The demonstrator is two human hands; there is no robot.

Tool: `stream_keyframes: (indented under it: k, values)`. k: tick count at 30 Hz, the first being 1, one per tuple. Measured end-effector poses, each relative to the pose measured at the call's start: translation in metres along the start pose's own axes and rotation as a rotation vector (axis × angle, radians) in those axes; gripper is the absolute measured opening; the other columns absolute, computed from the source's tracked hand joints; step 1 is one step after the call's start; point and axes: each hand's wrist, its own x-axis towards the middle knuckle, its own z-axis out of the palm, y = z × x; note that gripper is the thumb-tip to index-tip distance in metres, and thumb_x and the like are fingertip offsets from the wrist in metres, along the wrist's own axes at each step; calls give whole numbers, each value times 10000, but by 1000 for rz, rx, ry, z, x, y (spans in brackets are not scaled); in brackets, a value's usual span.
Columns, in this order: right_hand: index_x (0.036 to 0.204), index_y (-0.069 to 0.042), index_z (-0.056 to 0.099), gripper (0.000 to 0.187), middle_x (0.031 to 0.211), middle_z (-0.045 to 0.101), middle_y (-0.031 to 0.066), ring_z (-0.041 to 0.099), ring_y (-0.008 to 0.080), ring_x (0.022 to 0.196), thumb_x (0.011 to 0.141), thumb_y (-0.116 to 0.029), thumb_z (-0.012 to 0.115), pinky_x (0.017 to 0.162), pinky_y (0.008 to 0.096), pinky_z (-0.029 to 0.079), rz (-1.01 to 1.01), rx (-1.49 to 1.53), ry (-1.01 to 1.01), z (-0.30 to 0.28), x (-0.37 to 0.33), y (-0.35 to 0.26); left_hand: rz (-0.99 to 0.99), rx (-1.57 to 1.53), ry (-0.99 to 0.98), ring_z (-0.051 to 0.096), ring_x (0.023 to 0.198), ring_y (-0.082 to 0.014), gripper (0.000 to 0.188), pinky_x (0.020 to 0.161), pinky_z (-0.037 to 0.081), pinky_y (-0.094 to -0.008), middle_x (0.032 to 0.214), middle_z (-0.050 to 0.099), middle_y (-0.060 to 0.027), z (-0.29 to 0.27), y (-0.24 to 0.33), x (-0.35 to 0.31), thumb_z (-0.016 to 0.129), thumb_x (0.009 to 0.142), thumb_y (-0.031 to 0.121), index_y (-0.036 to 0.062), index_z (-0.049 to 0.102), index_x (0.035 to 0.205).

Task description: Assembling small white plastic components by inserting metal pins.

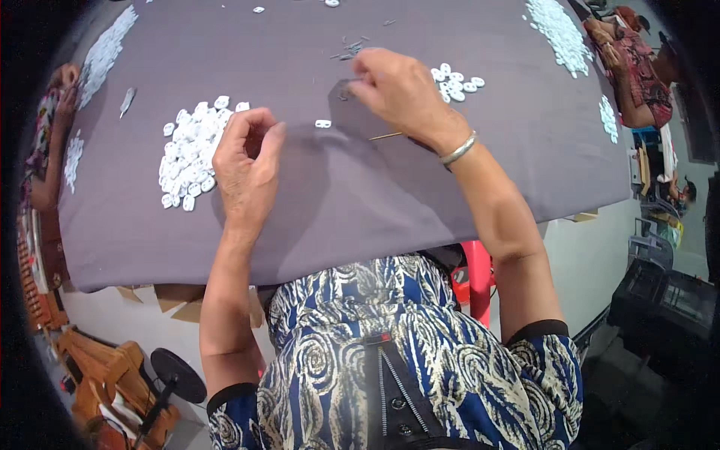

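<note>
My left hand (pixel 247 165) is beside the right edge of a heap of small white oval pieces (pixel 187 157), its thumb and forefinger curled nearly tip to tip. Whatever they may hold is too small to make out. Further right, my right hand (pixel 405 94), with a silver bangle at the wrist, hovers near a scatter of small dark grey pins (pixel 349 51). Its thumb stands apart from the bent fingers, and nothing shows between them. A single white piece with two dark holes (pixel 322 124) lies between my hands. Beneath the right hand lies a thin brass-coloured rod (pixel 385 136).
A smaller group of white pieces (pixel 454 84) lies right of my right hand. A slim pointed tool (pixel 127 103) is at the left. Larger white heaps (pixel 559 37) line the grey tablecloth's (pixel 315 217) far corners, where other people (pixel 634 67) sit at both sides.
</note>
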Motion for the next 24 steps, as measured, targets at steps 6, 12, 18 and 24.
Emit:
stream_keyframes:
  k: [6, 12, 18, 24]
  values:
    - [845, -9, 639, 151, 698, 625, 114, 583, 225, 602, 787, -149, 635, 591, 325, 465, 170, -112, 9, -65, -5, 47, -8, 2, -37, 499, 665, -52, 73, 617, 430, -213, 773, 566, 21, 1, 1, 1, 636, 838, 29, 14, 604, 902]
    - [839, 12, 625, 168, 700, 607, 143, 576, 318, 645, 757, -135, 624, 621, 394, 456, 217, -135, -82, -74, -30, 59, -11, 6, -45, 471, 643, -41, 58, 588, 405, -210, 731, 547, 37, 3, 0, 2, 641, 837, 47, 21, 607, 875]
    - [872, 8, 617, 162, 639, 546, 93, 515, 189, 586, 779, -121, 652, 579, 319, 432, 296, -30, -188, -68, -24, 36, -31, 26, -48, 433, 620, -40, 66, 563, 381, -216, 719, 536, 45, 3, 1, 0, 647, 832, 64, 26, 603, 863]
    - [919, 1, 607, 169, 640, 521, 41, 477, 132, 594, 802, -106, 666, 581, 288, 421, 227, 53, -190, -42, -25, 19, -41, 46, -76, 480, 681, -74, 88, 637, 420, -241, 773, 571, 19, 1, -3, 1, 655, 814, 64, 21, 609, 876]
